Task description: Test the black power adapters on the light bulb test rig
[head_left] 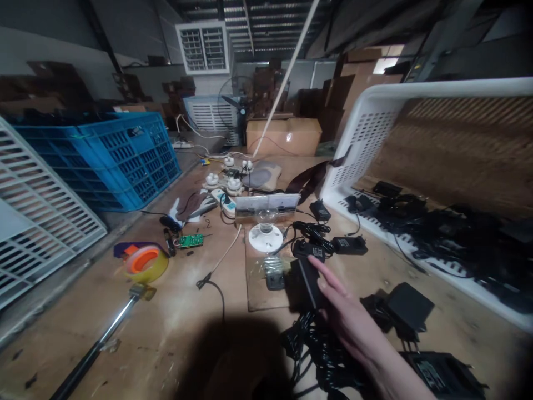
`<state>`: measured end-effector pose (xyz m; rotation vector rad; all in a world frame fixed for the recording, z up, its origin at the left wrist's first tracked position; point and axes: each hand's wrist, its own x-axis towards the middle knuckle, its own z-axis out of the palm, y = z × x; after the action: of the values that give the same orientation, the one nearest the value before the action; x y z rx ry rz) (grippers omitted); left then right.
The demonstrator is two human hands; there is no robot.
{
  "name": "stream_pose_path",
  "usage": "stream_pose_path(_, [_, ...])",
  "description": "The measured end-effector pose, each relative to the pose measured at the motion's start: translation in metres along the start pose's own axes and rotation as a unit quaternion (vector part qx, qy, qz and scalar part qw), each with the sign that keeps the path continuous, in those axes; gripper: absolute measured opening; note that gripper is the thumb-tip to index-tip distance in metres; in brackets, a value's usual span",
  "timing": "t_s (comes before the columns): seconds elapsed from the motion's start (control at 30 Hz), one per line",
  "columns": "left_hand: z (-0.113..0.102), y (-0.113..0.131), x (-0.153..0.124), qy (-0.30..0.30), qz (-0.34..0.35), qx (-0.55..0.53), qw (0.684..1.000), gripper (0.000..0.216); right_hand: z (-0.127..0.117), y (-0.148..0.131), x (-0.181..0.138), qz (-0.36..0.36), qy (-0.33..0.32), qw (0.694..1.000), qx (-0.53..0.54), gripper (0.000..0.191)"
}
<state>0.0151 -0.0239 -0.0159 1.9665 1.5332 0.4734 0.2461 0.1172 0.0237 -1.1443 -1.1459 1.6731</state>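
Note:
My right hand [343,305] reaches in from the lower right, its fingers closed on a black power adapter [307,278]. Below the hand lies a bundled black cable [328,347]; whether it joins the held adapter is not clear. Just left of the adapter is a black plug piece [275,279] with a shiny part on top, lying on a square board. Behind it stands a white lamp holder [265,240] with a clear bulb. More adapters [350,245] with cords lie beyond my hand. My left hand is out of view.
A white basket [358,139] full of black adapters lies tipped at the right. More adapters [410,305] sit near my forearm. Leftward are a hammer [116,316], tape rolls [145,264], a green circuit board [190,240] and a blue crate [129,161]. A power strip [225,203] lies behind.

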Motion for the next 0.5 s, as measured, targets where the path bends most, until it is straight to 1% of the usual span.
stream_pose_path(0.03, [0.001,-0.003,0.000,-0.004,0.001,0.003,1.000,0.026,0.007,0.002,-0.005,0.016,-0.026,0.999,0.045,0.060])
stream_pose_path(0.07, [0.002,-0.007,0.000,-0.007,0.002,0.006,1.000,0.026,0.014,0.006,-0.009,0.018,-0.045,0.997,0.067,0.059])
stream_pose_path(0.13, [0.004,-0.013,0.000,-0.013,0.001,0.014,1.000,0.025,0.024,0.014,-0.012,-0.008,-0.053,0.996,0.065,0.055])
stream_pose_path(0.27, [0.005,-0.015,0.000,-0.010,0.004,0.017,1.000,0.024,0.029,0.028,-0.011,-0.067,-0.022,0.997,0.002,0.051])
stream_pose_path(0.4, [-0.001,-0.006,0.001,-0.006,0.014,0.009,1.000,0.026,0.026,0.033,-0.008,-0.086,-0.009,0.996,-0.004,0.050])
stream_pose_path(0.5, [-0.004,0.000,0.005,-0.009,0.016,0.006,1.000,0.026,0.026,0.034,-0.007,-0.100,-0.009,0.995,-0.029,0.050])
